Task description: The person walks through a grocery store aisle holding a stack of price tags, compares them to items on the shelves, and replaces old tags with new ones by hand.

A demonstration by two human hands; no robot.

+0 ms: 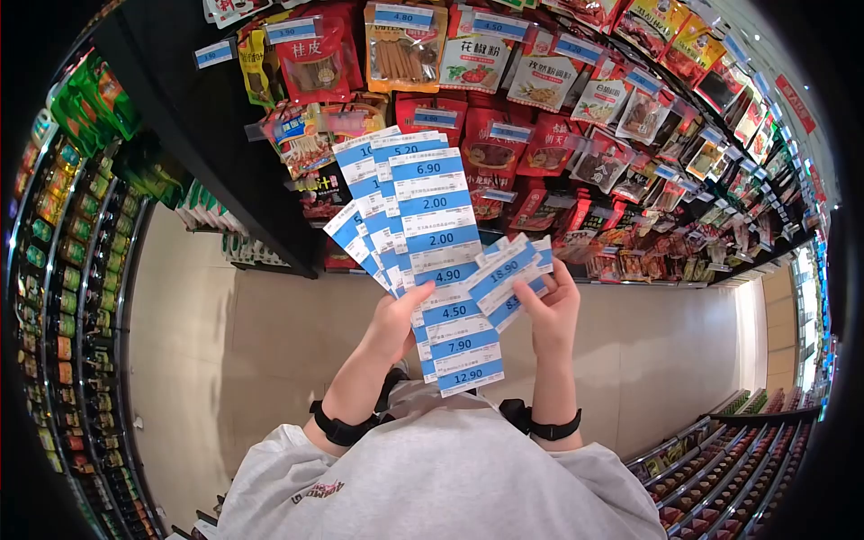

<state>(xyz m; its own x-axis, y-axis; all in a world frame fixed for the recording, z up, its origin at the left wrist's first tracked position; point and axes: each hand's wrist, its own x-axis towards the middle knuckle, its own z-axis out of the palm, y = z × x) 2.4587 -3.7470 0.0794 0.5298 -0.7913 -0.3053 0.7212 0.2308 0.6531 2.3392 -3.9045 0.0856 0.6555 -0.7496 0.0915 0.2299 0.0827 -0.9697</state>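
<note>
My left hand grips a fanned stack of long price label strips, its thumb pressed on the top strip. Printed on that strip are blue bands with prices such as 6.90, 2.00 and 12.90. Between the thumb and fingers of my right hand are several short price labels, the top one reading 18.90. These short labels lie close to the right edge of the long strips, seeming to overlap it. Fingers of my left hand are mostly hidden behind the strips.
Ahead hang rows of spice packets with blue price tags on their hooks. Shelves of jars stand at the left, and more stocked shelves at the lower right. Tiled floor lies below.
</note>
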